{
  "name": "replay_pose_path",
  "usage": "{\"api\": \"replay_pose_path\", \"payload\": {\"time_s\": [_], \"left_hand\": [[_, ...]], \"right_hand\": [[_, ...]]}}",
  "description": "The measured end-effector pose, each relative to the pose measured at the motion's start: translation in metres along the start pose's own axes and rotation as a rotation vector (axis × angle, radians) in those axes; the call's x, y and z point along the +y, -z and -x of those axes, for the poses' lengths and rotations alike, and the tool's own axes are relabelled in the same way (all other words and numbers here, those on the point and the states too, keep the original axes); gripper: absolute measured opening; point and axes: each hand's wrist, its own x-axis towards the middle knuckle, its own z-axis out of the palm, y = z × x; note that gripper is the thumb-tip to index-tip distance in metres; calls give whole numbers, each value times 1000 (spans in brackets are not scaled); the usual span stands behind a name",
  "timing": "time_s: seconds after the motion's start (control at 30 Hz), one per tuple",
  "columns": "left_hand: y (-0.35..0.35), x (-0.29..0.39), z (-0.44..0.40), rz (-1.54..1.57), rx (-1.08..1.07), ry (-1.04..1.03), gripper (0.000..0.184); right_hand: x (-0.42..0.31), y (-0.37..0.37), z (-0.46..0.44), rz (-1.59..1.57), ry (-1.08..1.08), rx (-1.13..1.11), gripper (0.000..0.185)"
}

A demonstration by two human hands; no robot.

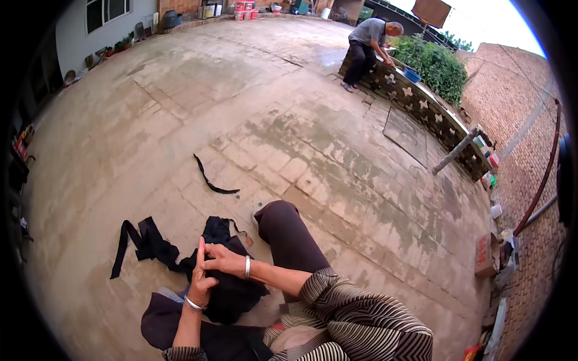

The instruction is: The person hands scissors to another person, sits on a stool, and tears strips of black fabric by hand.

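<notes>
My left hand (200, 281) is raised over the black cloth, a silver bangle at its wrist. Its fingers point up and its thumb stands apart. My right hand (227, 262), also with a bangle, meets the left fingers with its own fingers bent in a pinch; anything between them is too small to make out. Beneath both hands, a bundle of black cloth (232, 301) lies between my knees. Beside it on the left, a black fabric strip (158, 243) lies folded on the ground. A thin curved black strip (211, 182) lies farther forward.
Across the paved yard (180, 120), another person (368, 48) bends over a low patterned wall (421, 108) near a blue basin (412, 74). A post (457, 150) leans against that wall. At right stand a cardboard box (486, 256) and a brick wall (512, 102). Red buckets (244, 9) stand at the back.
</notes>
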Motion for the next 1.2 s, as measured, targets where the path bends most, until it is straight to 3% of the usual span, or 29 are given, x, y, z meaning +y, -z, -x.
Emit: {"api": "replay_pose_path", "payload": {"time_s": [0.1, 0.4, 0.5, 0.57, 0.63, 0.7, 0.77, 0.83, 0.93, 1.0, 1.03, 1.1, 1.2], "left_hand": [[-9, 5, 1, -152, 68, -64, 113], [-7, -14, -8, -382, 61, -203, 111], [-1, -7, -12, -318, 17, -152, 108], [9, -8, -14, -249, -24, -200, 103], [9, -11, -16, -314, 17, -213, 104], [11, -20, -20, -90, 156, -178, 94], [17, -6, -17, -170, 357, -112, 84], [23, -11, -18, -148, 456, -160, 68], [24, -14, -16, -135, 469, -82, 59], [22, -11, -12, -158, 385, 96, 55], [19, -12, -13, -158, 385, 104, 55], [11, -18, -15, -141, 383, -86, 43], [34, -29, -12, -280, 321, 132, 43]], "right_hand": [[13, -2, -6, -247, -159, -16, 18], [-3, 6, -12, 148, -294, 174, 39], [-12, 13, -6, -5, -219, -28, 23], [-4, 16, -3, 101, -222, -64, 25], [-15, 20, -6, 13, -264, -44, 21], [-13, 26, -12, -312, -334, 117, 16], [-10, 44, -21, -442, -492, 226, 13], [-15, 52, -25, -575, -502, 214, 13], [-29, 56, -33, -591, -488, 243, 24], [-23, 60, -38, -634, -453, 253, 26], [-21, 62, -41, -673, -414, 263, 28], [-15, 67, -41, -669, -419, 261, 29], [-5, 68, -42, -661, -421, 243, 31]]}}
